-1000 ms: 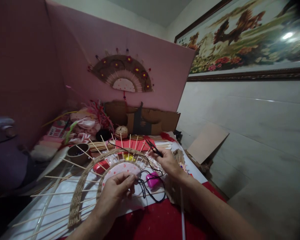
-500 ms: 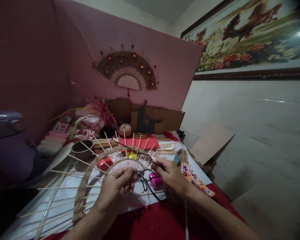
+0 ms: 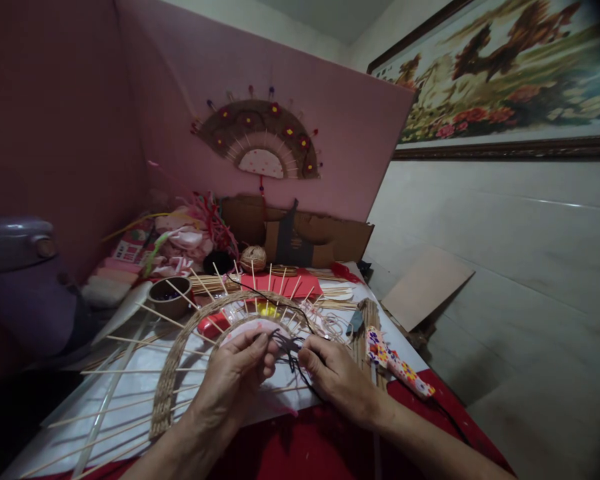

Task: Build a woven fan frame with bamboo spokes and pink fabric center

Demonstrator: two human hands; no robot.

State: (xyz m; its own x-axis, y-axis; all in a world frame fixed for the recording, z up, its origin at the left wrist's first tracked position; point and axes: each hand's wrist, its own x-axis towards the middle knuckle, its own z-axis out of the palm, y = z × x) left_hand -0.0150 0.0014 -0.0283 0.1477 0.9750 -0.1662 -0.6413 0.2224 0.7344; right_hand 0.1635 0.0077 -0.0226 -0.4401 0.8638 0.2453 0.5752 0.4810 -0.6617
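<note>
My left hand is closed, thumb against fingers, pinching black cord over the fan's base. My right hand is closed around the same cord, just right of the left. Loops of it bunch between the two hands, and a strand runs up across the sticks toward the back. Beneath lies a half-round fan frame of thin wooden sticks with a band of brown twine woven through them. Its pale pink half-disc centre is partly covered by my left hand.
A flower-patterned glue gun lies to the right. At the back stand a brown bowl, a twine ball and red paper. A finished fan hangs on the pink board. A purple container is at left.
My right hand has come down and slightly left, closer to my left hand. The cord loops are gathered more tightly between them, and the magenta object near the right hand is now hidden.
</note>
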